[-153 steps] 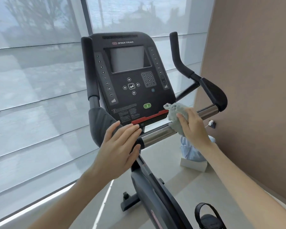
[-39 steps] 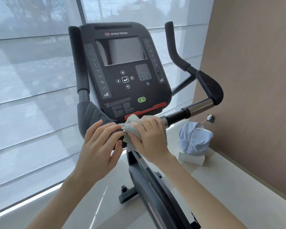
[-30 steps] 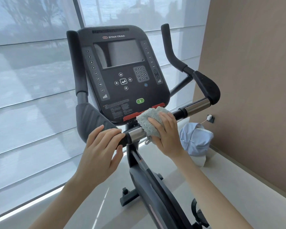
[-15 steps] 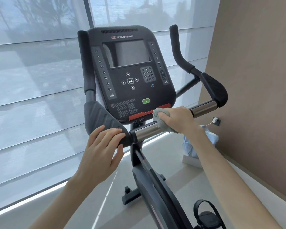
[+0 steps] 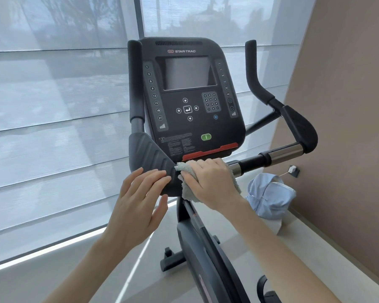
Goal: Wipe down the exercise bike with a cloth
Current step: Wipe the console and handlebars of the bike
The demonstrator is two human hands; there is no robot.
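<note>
A black exercise bike stands in front of me, its console [image 5: 190,101] facing me with a dark screen and keypad. Below the console runs the handlebar [image 5: 278,155], black with chrome sections. My right hand [image 5: 210,182] grips a pale grey-green cloth [image 5: 187,191] wrapped over the bar at its middle, just under the console's red strip. My left hand [image 5: 138,204] rests with straight fingers on the black left elbow pad [image 5: 149,156], right beside the cloth. The bar under the cloth is hidden.
The window with translucent blinds [image 5: 53,127] fills the left and back. A brown wall [image 5: 348,127] closes the right side. On the floor by it sits a light blue bag [image 5: 269,195] on a white box. The bike's frame [image 5: 206,248] and a pedal strap [image 5: 264,287] lie below.
My right hand has slid the cloth leftward along the handlebar, from the chrome section back to the centre next to my left hand. The left hand has stayed on the pad.
</note>
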